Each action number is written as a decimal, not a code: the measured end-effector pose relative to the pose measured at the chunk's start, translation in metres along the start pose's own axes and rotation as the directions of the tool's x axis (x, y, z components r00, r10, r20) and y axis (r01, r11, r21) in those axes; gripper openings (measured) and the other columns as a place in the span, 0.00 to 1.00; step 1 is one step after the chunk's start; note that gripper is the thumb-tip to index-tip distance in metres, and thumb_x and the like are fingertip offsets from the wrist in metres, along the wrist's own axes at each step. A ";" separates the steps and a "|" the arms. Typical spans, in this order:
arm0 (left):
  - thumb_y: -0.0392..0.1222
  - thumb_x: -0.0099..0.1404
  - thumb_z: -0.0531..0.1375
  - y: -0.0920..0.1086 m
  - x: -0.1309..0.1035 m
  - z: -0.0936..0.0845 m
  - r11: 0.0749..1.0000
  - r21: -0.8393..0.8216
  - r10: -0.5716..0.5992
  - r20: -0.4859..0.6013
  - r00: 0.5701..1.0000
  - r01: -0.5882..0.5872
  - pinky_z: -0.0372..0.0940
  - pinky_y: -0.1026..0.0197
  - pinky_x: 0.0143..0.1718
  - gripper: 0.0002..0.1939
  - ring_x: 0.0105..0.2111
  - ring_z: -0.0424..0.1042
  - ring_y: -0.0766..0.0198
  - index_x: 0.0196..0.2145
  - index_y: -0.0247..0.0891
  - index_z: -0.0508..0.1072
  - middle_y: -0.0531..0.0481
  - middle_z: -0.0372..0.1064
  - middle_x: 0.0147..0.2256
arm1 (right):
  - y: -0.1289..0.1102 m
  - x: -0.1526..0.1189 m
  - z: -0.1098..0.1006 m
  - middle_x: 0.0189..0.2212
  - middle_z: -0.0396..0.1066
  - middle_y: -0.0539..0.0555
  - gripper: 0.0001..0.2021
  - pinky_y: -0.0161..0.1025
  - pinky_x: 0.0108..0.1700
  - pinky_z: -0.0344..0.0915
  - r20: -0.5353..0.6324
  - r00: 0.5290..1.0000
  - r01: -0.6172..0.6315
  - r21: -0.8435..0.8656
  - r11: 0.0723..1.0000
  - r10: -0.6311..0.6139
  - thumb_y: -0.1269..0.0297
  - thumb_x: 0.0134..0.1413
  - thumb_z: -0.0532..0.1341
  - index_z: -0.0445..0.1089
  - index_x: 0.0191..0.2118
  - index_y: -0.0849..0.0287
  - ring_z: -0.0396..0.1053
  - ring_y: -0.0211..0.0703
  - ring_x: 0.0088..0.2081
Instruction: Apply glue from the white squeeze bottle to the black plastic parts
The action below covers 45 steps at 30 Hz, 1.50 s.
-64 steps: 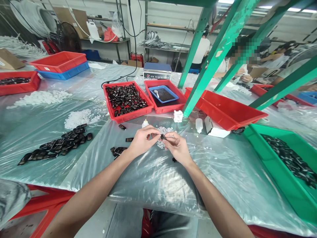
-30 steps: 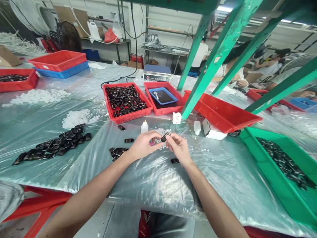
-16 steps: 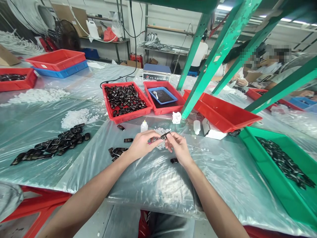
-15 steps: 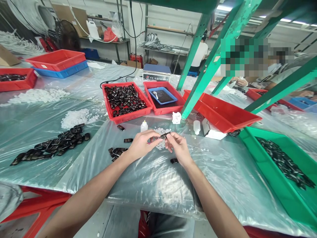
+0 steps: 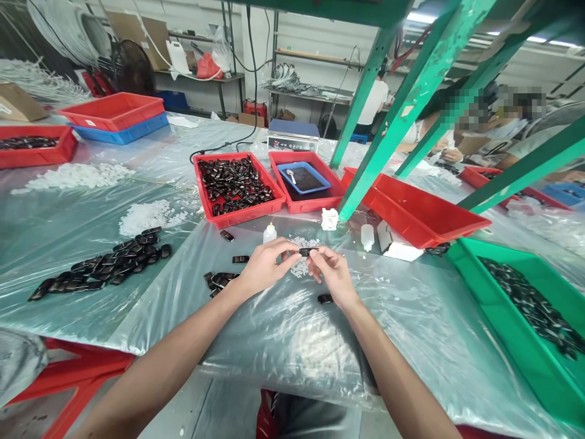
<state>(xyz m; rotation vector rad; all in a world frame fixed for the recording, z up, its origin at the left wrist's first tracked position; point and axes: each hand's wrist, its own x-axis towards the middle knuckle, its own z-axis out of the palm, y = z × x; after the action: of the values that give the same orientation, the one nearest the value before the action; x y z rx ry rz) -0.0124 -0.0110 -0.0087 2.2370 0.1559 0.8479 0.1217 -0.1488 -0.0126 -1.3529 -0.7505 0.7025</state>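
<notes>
Between the fingertips of both hands is a small glossy black plastic part (image 5: 305,252), held level above the table. My left hand (image 5: 269,262) pinches its left end, and my right hand (image 5: 333,272) grips the right end. Beneath them lies a scatter of small white pieces (image 5: 300,267). A white squeeze bottle (image 5: 270,233) stands just behind my left hand. Similar black parts (image 5: 219,281) lie in a small heap left of my left wrist, and a single black part (image 5: 325,299) rests beside my right wrist.
A red tray of black parts (image 5: 204,196) and a red tray with a blue tray inside (image 5: 292,205) stand beyond the hands. Green posts (image 5: 388,128) rise on the right, near an empty red bin (image 5: 425,219) and a green bin (image 5: 484,311). More black parts (image 5: 100,265) lie left.
The held black part has turned from slanted to nearly level. The whole view has shifted slightly, so things sit a little further right.
</notes>
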 end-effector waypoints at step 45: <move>0.47 0.70 0.61 0.002 0.000 0.003 0.999 0.014 -0.036 0.068 0.997 0.036 0.66 0.60 0.37 0.10 0.31 0.71 0.64 0.41 0.40 0.77 0.49 0.74 0.35 | -0.010 -0.002 0.006 0.24 0.65 0.48 0.18 0.31 0.19 0.54 -0.038 0.992 -0.109 0.186 0.976 0.118 0.51 0.42 0.76 0.72 0.29 0.57 0.61 0.37 0.26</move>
<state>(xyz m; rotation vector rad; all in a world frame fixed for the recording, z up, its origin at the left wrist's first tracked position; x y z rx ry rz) -0.0109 -0.0145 -0.0092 2.2649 0.1690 0.7517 0.1156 -0.1476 -0.0021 -1.2460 -0.5582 0.8069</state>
